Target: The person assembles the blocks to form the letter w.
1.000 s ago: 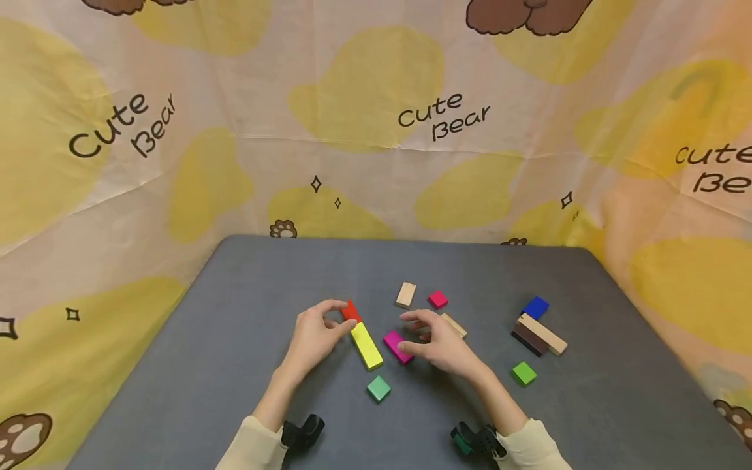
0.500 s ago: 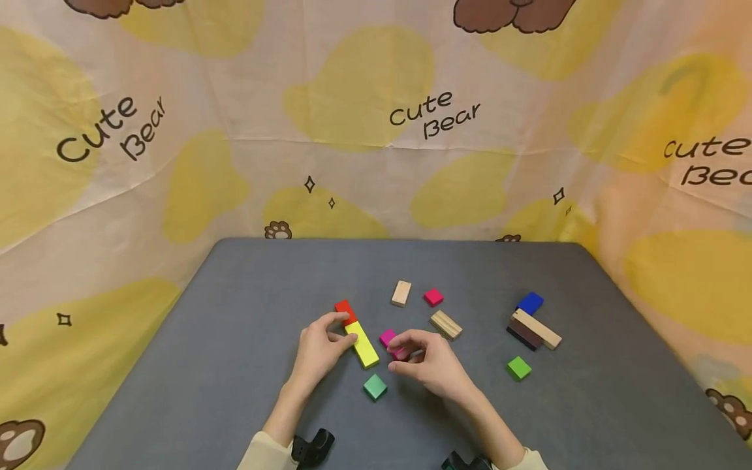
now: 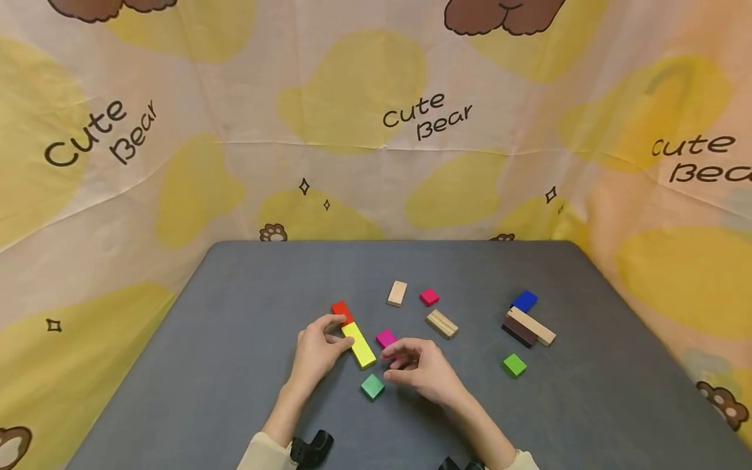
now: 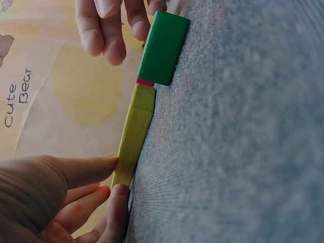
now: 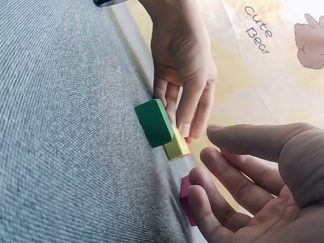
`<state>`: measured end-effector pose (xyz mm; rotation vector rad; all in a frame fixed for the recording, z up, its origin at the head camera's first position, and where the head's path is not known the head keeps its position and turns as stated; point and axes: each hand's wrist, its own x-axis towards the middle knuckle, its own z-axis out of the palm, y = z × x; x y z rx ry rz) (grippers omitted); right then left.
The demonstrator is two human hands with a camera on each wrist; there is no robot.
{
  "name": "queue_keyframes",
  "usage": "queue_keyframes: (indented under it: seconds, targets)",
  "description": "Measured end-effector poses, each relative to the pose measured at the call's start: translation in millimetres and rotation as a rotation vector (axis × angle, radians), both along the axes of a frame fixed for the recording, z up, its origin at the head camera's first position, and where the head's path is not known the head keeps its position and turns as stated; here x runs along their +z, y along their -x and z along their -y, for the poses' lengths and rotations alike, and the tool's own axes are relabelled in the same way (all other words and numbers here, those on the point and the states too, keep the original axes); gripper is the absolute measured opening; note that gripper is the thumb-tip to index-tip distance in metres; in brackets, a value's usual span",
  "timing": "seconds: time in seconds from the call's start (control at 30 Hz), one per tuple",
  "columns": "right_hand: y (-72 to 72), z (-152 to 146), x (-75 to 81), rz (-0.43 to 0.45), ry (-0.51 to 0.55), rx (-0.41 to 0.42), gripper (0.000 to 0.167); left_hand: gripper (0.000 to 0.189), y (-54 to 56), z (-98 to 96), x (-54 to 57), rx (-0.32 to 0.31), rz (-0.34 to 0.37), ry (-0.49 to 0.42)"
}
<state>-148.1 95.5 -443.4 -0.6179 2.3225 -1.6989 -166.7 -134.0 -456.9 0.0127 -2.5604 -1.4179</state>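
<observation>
My left hand (image 3: 317,349) is at the far end of a yellow block (image 3: 360,346), its thumb on the near side and a finger reaching the red block (image 3: 341,309) that lines up end to end with it. In the left wrist view, thumb and fingers pinch the end of the yellow block. To the right, my right hand (image 3: 425,372) hovers with loosely bent fingers, partly covering a magenta block (image 3: 384,337). The right wrist view shows a gap between its thumb and fingers, with nothing held. A green block (image 3: 373,388) lies near the yellow block's near end.
Beyond the hands lie a pale wooden block (image 3: 397,294), a pink block (image 3: 429,297) and a grooved wooden block (image 3: 442,324). At right, a blue block (image 3: 525,300), a light wooden bar (image 3: 532,326) and a dark brown block (image 3: 518,332) cluster; a light green block (image 3: 514,365) lies nearer.
My right hand has moved left and nearer, uncovering the grooved wooden block and overlapping the magenta one. My left hand's fingers have slid from the red block toward the yellow one.
</observation>
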Motion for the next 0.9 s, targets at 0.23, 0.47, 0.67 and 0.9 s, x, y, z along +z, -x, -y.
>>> queue_keyframes:
  seconds: [0.23,0.47,0.67,0.9]
  targets:
    - [3.7,5,-4.7,-0.006,-0.004,0.051,0.029,0.042,2.5,0.4,-0.2,-0.002,-0.004,0.012]
    - [-0.6,8,-8.6,-0.006,-0.051,0.085,0.032,0.041,-1.6,1.9,-3.1,-0.016,-0.011,0.008]
    - [-3.9,9,-11.7,-0.015,-0.092,0.095,0.033,0.040,-5.0,2.5,-7.8,-0.027,-0.016,0.000]
    - [1.0,7,-6.8,-0.047,-0.089,0.112,0.032,0.039,1.2,1.5,-4.8,-0.018,-0.036,0.005]
